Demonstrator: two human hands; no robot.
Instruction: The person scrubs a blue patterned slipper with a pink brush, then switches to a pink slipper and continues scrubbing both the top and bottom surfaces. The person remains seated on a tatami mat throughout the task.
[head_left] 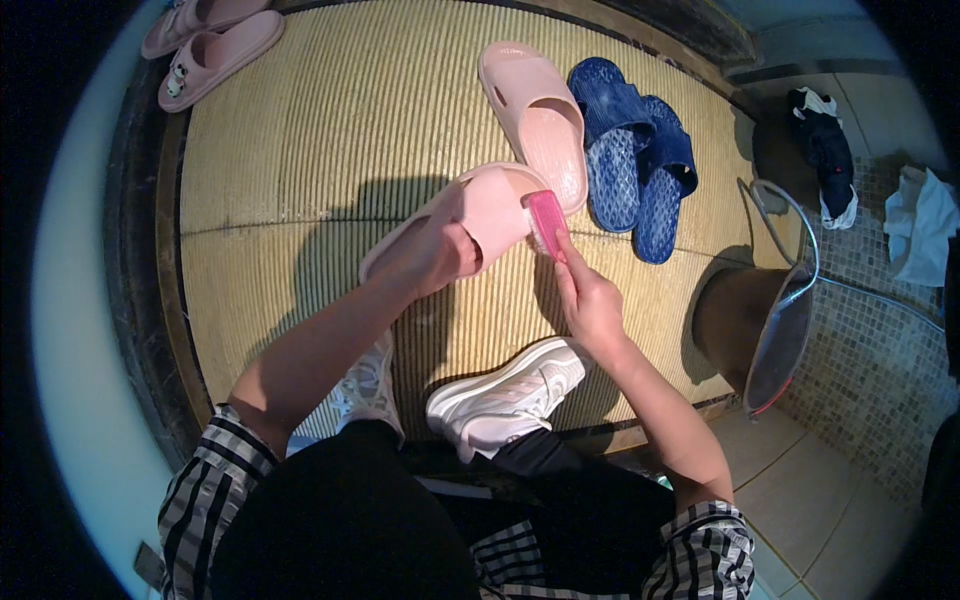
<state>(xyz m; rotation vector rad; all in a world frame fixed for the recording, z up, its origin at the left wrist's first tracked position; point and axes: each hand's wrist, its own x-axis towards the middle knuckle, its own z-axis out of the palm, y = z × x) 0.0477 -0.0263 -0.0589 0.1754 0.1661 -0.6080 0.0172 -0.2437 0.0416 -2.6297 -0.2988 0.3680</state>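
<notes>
My left hand (447,258) grips a pink slide slipper (497,215) by its side, with the fingers closed around its edge. The slipper is held over the ribbed mat. In my right hand (590,298) is a pink scrub brush (545,222), its pale bristles against the slipper near the strap opening. A second pink slipper (548,130) lies on the mat just beyond, its strap facing up. To its right sits a pair of dark blue slippers (612,150), which look wet or streaked with white.
Another pink pair (222,60) sits at the far left corner of the yellowish ribbed mat (300,130). At the right stands a dark bucket (745,325) with a hose (808,230) by it. Dark and white cloths (915,225) lie on the tiled floor. My white sneakers (515,395) rest at the mat's near edge.
</notes>
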